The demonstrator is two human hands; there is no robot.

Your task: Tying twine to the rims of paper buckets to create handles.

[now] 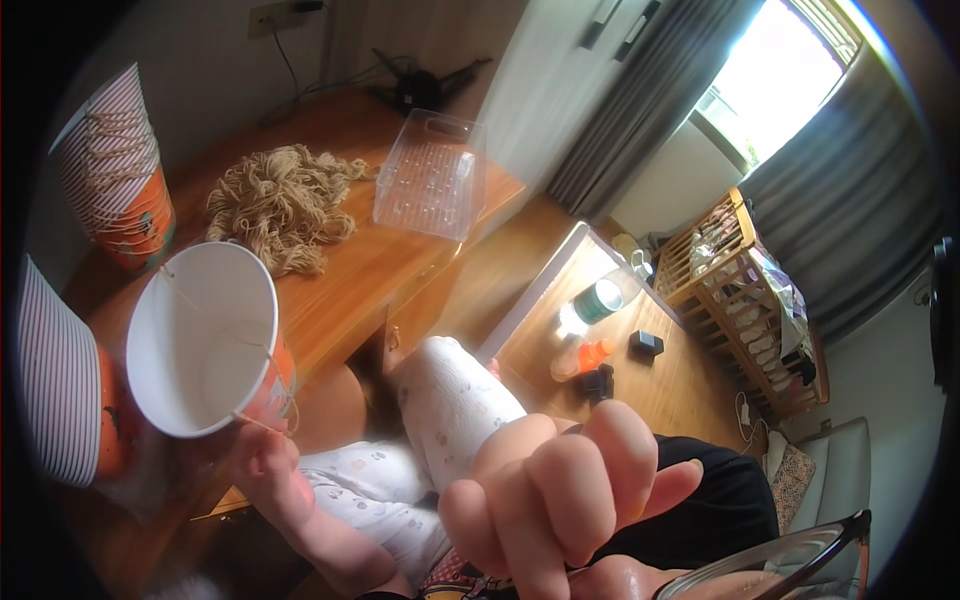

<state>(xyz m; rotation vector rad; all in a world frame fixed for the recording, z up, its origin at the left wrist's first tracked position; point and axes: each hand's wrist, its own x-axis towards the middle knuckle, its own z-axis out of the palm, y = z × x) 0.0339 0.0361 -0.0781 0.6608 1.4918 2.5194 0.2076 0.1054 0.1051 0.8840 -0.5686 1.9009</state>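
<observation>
Blurred, your right hand (pixel 560 500) fills five o'clock, fingers curled, grip unclear. Your left hand (pixel 262 450) pinches a white paper cup's (pixel 200 340) string; jute twine (pixel 280 205) lies at eleven.

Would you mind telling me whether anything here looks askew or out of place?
The white paper cup in the left hand is tipped on its side, mouth toward the camera. The right hand is raised close to the lens, blocking much of the view.

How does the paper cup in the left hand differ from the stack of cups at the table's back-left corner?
The held cup is single and tipped, showing its white inside; the stack is many nested cups seen from outside. The left hand grips the held cup, while the stack stands untouched. Both show orange and carry tan string.
</observation>
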